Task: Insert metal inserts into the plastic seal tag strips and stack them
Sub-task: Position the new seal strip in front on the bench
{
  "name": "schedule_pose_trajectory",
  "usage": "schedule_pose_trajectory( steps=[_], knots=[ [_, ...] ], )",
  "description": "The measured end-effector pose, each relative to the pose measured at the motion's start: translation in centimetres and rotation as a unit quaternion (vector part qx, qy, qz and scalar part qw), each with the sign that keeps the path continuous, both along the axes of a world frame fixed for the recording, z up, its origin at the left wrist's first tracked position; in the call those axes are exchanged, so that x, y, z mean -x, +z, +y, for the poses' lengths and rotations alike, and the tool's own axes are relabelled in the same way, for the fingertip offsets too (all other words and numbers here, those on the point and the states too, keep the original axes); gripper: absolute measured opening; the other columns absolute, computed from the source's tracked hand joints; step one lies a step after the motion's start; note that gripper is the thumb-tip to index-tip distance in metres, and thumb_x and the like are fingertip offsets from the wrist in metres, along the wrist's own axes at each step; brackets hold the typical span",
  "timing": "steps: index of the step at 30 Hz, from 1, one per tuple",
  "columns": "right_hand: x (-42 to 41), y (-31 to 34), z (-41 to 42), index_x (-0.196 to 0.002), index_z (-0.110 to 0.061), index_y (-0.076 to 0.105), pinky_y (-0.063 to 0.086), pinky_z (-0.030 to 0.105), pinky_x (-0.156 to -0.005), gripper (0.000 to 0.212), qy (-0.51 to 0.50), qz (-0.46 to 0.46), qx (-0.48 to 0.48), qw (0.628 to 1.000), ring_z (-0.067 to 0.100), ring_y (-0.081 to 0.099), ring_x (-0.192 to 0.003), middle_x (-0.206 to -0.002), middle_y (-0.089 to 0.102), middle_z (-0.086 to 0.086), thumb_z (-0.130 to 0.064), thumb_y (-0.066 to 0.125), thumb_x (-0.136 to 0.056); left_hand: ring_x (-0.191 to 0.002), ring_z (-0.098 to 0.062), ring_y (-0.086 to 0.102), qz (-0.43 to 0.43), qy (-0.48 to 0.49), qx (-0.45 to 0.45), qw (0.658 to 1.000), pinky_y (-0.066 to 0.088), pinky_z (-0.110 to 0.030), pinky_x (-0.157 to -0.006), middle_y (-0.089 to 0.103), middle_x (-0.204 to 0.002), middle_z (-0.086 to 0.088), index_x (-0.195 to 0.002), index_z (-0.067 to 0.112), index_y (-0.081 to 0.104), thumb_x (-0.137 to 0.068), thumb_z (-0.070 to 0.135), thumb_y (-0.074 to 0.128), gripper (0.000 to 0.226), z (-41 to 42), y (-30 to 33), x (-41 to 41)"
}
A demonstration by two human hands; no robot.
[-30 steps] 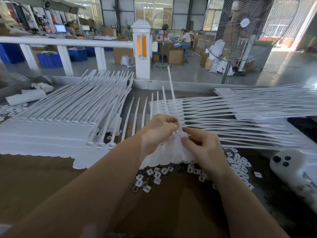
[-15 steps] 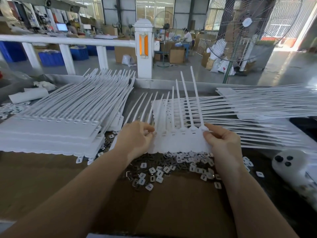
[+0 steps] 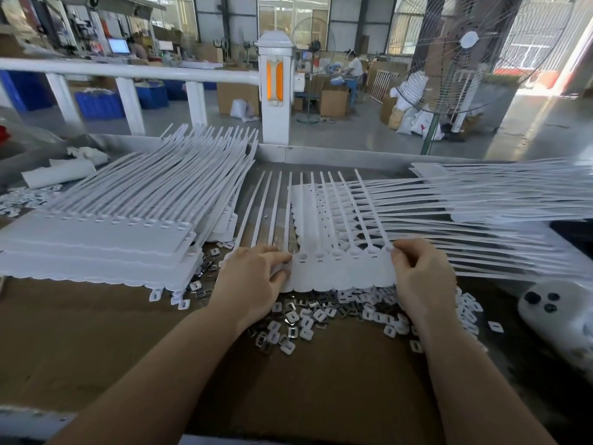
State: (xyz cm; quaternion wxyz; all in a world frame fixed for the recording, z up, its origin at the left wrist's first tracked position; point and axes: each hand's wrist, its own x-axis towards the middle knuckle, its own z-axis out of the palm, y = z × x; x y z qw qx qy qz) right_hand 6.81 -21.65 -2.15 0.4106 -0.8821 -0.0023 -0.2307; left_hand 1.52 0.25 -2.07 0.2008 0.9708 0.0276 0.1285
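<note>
Both hands, left hand (image 3: 253, 277) and right hand (image 3: 417, 274), pinch the flat white plastic seal-tag strip (image 3: 340, 271) at centre frame by its ends; its tails point away, and the finished white stack (image 3: 96, 239) lies left, nearer the left hand.

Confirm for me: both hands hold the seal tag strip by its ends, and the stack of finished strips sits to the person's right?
Not quite. The head view shows the stack of finished strips on the person's left. Both the left hand and right hand do hold the seal tag strip by its ends.

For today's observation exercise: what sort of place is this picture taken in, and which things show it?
Most likely a factory assembly floor. Stacked white seal tag strips cover the workbench, loose metal inserts lie in a heap, and cardboard boxes and an industrial fan stand behind.
</note>
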Motion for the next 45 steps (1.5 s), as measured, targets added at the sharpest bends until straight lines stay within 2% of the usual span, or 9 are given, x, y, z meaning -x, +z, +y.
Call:
schedule_pose_trajectory(
  steps=[9,13,15,21,27,32,39,42,45],
  knots=[
    [0.4,0.1,0.3,-0.1,-0.007,0.069,0.04,0.027,-0.08,0.017,-0.01,-0.067,0.106,0.992,0.019,0.051,-0.094,-0.101,0.059,0.006,-0.013,0.057,-0.09,-0.114,-0.01,0.05,-0.056,-0.008,0.093,0.994,0.038,-0.026,-0.101,0.056,-0.123,0.012,-0.116,0.026,0.064,-0.09,0.027,0.058,0.026,0.2,-0.2,0.5],
    [0.9,0.3,1.0,-0.092,-0.002,0.071,0.042,0.03,-0.077,0.011,0.035,-0.137,0.119,0.983,0.023,0.055,-0.085,-0.09,0.062,0.01,-0.003,0.063,-0.085,-0.095,-0.003,0.051,-0.08,-0.04,0.131,0.987,0.041,-0.031,-0.094,0.059,-0.09,0.019,-0.08,0.034,0.069,-0.079,0.028,0.071,0.006,0.1,0.5,0.8],
    [1.0,0.4,1.2,-0.089,-0.001,0.071,0.041,0.027,-0.077,0.009,0.055,-0.153,0.121,0.979,0.025,0.057,-0.083,-0.086,0.063,0.01,0.0,0.065,-0.082,-0.089,0.002,0.048,-0.047,-0.096,0.139,0.984,0.041,-0.033,-0.093,0.058,-0.083,0.02,-0.071,0.04,0.067,-0.075,0.03,0.074,0.012,0.2,0.9,1.1],
    [1.2,0.4,1.7,-0.086,-0.001,0.072,0.036,0.013,-0.08,0.007,0.136,-0.179,0.149,0.963,0.016,0.056,-0.079,-0.082,0.063,0.008,0.001,0.068,-0.08,-0.089,0.004,0.048,-0.021,-0.151,0.081,0.985,0.035,-0.04,-0.097,0.058,-0.077,0.025,-0.077,0.038,0.073,-0.072,0.042,0.074,0.006,-0.2,1.1,1.2],
    [1.4,0.4,1.8,-0.094,-0.009,0.072,0.038,0.02,-0.091,0.012,0.176,-0.126,0.17,0.961,0.017,0.058,-0.094,-0.094,0.065,0.003,-0.009,0.067,-0.083,-0.093,0.005,0.042,-0.015,-0.151,0.015,0.988,0.016,-0.023,-0.09,0.053,-0.082,0.028,-0.087,0.041,0.072,-0.077,0.046,0.068,0.012,-0.4,1.0,1.1],
    [1.5,0.1,1.7,-0.122,-0.031,0.06,0.015,0.022,-0.102,0.032,0.181,-0.054,0.258,0.948,0.007,0.038,-0.127,-0.13,0.054,-0.013,-0.038,0.052,-0.092,-0.093,0.006,0.041,-0.006,-0.159,-0.008,0.987,0.013,-0.02,-0.082,0.051,-0.083,0.028,-0.089,0.042,0.071,-0.076,0.049,0.067,0.015,-0.4,1.2,1.0],
    [1.8,0.0,2.0,-0.119,-0.037,0.06,0.021,0.028,-0.098,0.033,0.154,-0.058,0.301,0.939,0.006,0.043,-0.119,-0.126,0.056,-0.018,-0.046,0.042,-0.093,-0.094,0.005,0.041,-0.015,-0.18,-0.036,0.983,0.018,-0.024,-0.092,0.047,-0.084,0.026,-0.094,0.037,0.07,-0.084,0.045,0.059,0.016,-0.4,0.8,0.7],
    [1.8,0.1,2.1,-0.115,-0.034,0.063,0.023,0.028,-0.095,0.031,0.154,-0.061,0.296,0.941,0.008,0.044,-0.115,-0.121,0.058,-0.017,-0.044,0.043,-0.093,-0.086,0.008,0.046,-0.024,-0.193,0.071,0.978,0.032,-0.012,-0.082,0.051,-0.083,0.024,-0.083,0.035,0.066,-0.086,0.031,0.06,0.007,-0.2,1.1,0.7],
    [1.6,0.0,2.0,-0.115,-0.033,0.062,0.024,0.027,-0.097,0.031,0.17,-0.047,0.278,0.944,0.007,0.041,-0.115,-0.12,0.056,-0.017,-0.043,0.043,-0.093,-0.08,0.008,0.053,-0.04,-0.14,0.179,0.973,0.041,-0.008,-0.072,0.059,-0.084,0.021,-0.077,0.039,0.059,-0.087,0.025,0.06,0.018,0.5,1.7,0.3]
  ],
)
